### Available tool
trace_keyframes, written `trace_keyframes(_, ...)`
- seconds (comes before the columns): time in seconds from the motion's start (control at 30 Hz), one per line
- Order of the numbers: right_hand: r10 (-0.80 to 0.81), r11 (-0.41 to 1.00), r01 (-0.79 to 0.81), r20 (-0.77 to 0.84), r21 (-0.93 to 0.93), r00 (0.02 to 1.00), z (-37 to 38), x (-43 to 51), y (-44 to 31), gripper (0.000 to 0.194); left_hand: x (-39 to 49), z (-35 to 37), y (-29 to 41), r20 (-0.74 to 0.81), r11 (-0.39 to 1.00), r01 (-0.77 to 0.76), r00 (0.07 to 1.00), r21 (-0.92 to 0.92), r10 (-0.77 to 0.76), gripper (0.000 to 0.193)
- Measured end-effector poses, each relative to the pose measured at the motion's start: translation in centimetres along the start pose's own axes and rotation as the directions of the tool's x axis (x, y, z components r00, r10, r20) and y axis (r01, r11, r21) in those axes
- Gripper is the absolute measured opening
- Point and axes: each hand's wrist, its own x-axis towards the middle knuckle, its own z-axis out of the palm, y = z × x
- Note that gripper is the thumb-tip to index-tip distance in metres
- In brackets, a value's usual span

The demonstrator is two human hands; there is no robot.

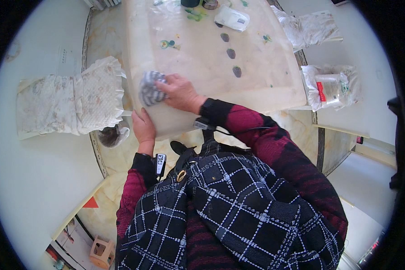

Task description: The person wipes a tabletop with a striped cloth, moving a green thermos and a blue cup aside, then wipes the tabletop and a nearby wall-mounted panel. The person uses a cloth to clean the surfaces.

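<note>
My right hand (182,92) grips a crumpled grey-and-white striped cloth (152,88) against the near left part of the table. The cloth is somewhat blurred. Under it, a pale table cover (199,64) printed with strawberries and small green motifs spreads over the tabletop. My left hand (144,130) rests at the near left corner of the table, its fingers against the cover's edge. Nothing shows in the left hand, though its palm side is partly hidden.
A white packet (232,18), a roll of tape (209,4) and a dark container (190,2) stand at the table's far end. Fabric-covered chairs flank it, one at left (71,101); a clear-wrapped package (332,89) lies on the right one. A lined bin (113,135) sits on the floor.
</note>
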Motion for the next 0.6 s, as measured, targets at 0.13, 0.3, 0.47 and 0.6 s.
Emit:
trace_keyframes(0.13, 0.121, 0.990, -0.116, 0.064, -0.074, 0.991, -6.0, -4.4, 2.8, 0.065, 0.2, 0.2, -0.3, -0.035, 0.999, -0.046, 0.998, 0.003, 0.046, 0.067)
trace_keyframes(0.3, 0.112, 0.977, -0.112, -0.014, -0.182, 0.994, -7.1, -6.5, 3.9, 0.059, 0.1, 0.1, 0.0, -0.013, 1.000, -0.012, 1.000, -0.025, 0.012, 0.066)
trace_keyframes(0.47, 0.156, 0.964, -0.170, -0.081, -0.203, 0.984, -2.6, 2.9, 9.6, 0.058, -0.2, -0.2, 0.6, -0.019, 1.000, 0.010, 1.000, -0.028, -0.011, 0.062)
trace_keyframes(0.6, 0.220, 0.931, -0.241, -0.104, -0.275, 0.970, 0.7, 12.1, 14.7, 0.048, -0.2, -0.3, 0.9, -0.042, 1.000, 0.001, 0.999, 0.011, 0.000, 0.059)
